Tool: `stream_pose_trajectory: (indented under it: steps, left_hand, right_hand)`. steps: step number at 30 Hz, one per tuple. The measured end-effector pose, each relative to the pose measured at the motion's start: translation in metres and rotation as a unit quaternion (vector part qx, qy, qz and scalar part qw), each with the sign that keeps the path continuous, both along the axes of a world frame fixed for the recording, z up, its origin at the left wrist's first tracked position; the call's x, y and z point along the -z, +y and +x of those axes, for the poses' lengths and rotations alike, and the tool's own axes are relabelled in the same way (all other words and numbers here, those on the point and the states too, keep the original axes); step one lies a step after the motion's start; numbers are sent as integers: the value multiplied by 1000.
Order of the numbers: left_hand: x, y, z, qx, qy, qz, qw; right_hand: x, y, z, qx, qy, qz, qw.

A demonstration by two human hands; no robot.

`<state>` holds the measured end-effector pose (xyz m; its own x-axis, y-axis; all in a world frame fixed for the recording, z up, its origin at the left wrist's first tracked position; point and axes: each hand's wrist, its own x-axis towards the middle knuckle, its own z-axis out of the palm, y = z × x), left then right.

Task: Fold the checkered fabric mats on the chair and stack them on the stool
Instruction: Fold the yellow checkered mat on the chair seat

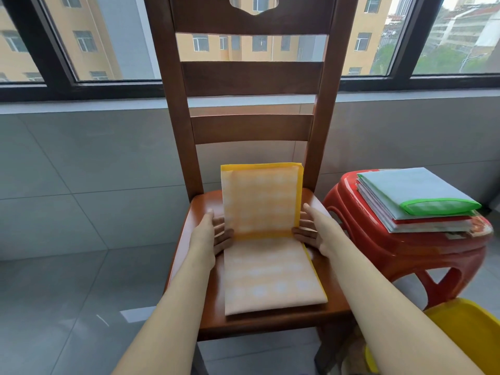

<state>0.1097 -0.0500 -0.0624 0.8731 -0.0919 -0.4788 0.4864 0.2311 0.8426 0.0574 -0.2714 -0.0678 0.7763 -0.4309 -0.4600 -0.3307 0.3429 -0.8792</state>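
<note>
Yellow-bordered orange checkered fabric mat on the brown wooden chair seat, far half raised by left hand and right hand gripping its side edges; ideally bring edges flush, crease, then move to the red plastic stool.

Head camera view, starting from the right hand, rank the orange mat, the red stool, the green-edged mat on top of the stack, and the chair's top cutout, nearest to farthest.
From the right hand:
1. orange mat, touching the fingers, on the chair seat.
2. red stool, just to the right, beside the chair.
3. green-edged mat, further right, topping the stack on the stool.
4. top cutout, high in the chair back, farthest.
</note>
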Motion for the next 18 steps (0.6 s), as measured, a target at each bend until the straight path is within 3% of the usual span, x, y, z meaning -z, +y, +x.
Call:
stream_pose_trajectory:
  steps: [9,14,18]
  left_hand:
    - [7,7,-2,55,-48,29,997]
    - [12,14,-7,135,-125,42,982]
    - [12,20,-9,184,-129,60,973]
  right_hand:
    - [1,-7,-4,-47,-35,-5,998]
    - [3,-10,-8,-78,-68,24,994]
    - [6,-17,-9,-121,-46,18,991]
